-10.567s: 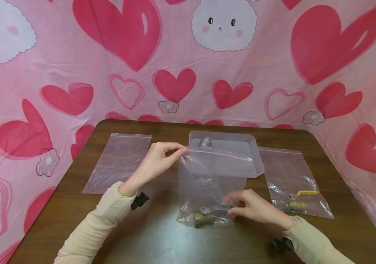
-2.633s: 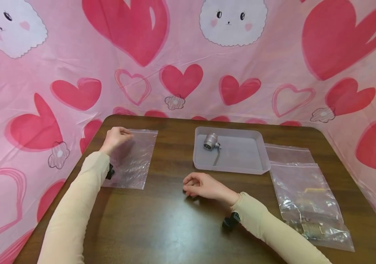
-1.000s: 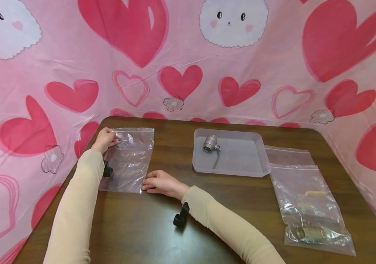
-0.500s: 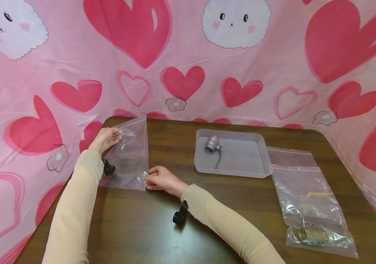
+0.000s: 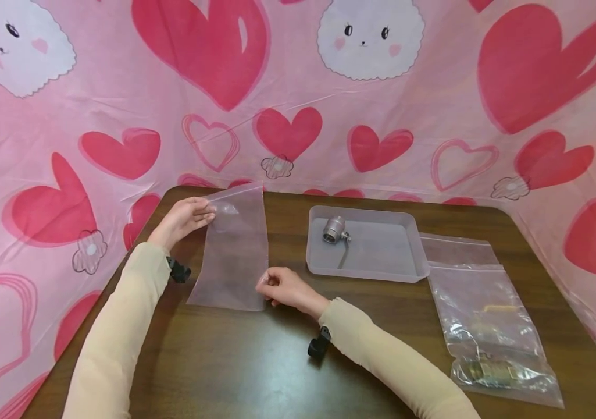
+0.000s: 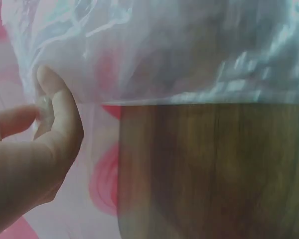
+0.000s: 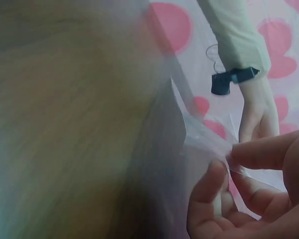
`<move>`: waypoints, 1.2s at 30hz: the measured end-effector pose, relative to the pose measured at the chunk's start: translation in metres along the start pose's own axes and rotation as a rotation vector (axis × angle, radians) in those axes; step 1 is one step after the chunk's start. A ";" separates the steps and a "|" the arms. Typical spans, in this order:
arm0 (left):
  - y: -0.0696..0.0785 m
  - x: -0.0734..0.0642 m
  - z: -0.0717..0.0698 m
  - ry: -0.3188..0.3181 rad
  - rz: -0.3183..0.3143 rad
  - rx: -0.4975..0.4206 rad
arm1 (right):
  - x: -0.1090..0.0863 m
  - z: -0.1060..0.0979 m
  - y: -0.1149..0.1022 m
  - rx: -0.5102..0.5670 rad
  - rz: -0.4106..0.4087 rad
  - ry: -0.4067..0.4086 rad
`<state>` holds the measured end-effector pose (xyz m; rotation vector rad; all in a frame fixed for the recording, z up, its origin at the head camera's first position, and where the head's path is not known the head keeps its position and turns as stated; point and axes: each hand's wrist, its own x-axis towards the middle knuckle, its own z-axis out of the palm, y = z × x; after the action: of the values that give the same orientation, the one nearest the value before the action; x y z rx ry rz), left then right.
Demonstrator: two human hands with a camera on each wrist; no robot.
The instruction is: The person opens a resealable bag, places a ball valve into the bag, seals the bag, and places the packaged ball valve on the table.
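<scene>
- The bag, clear and smooth with glare near its top, spans the gap between the hands; its zip strip slants upward, away from the left hand.
- The right hand, nearer, pinches the lower right edge between thumb and curled fingers.
- The left hand, farther off, pinches the upper left side.
- Beyond the right hand, a tray holds a valve.
- The left wrist view cuts off part of the bag; whether its bottom touches the table I cannot tell.
</scene>
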<state>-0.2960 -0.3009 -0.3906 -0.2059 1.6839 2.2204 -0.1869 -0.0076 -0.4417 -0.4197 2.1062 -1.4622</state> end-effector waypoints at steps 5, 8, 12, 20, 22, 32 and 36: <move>-0.005 0.000 0.016 -0.111 0.031 0.020 | -0.026 -0.024 0.014 -0.022 -0.003 -0.042; -0.010 0.000 0.026 -0.174 0.049 0.012 | -0.040 -0.036 0.021 -0.046 -0.002 -0.062; -0.016 0.000 0.042 -0.257 0.081 0.020 | -0.059 -0.049 0.029 -0.135 -0.010 -0.071; -0.028 -0.015 0.078 -0.353 0.068 0.009 | -0.096 -0.076 0.039 -0.310 -0.039 -0.122; -0.033 -0.022 0.086 -0.349 0.061 0.011 | -0.103 -0.083 0.041 -0.338 -0.043 -0.139; -0.060 -0.054 0.129 -0.363 0.077 0.079 | -0.127 -0.128 0.035 -0.332 -0.094 -0.058; -0.070 -0.065 0.141 -0.359 0.130 0.191 | -0.130 -0.137 0.035 -0.299 -0.104 -0.017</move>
<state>-0.1976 -0.1613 -0.3932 0.3390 1.7277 2.0147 -0.1609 0.1793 -0.4045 -0.6596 2.3265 -1.1938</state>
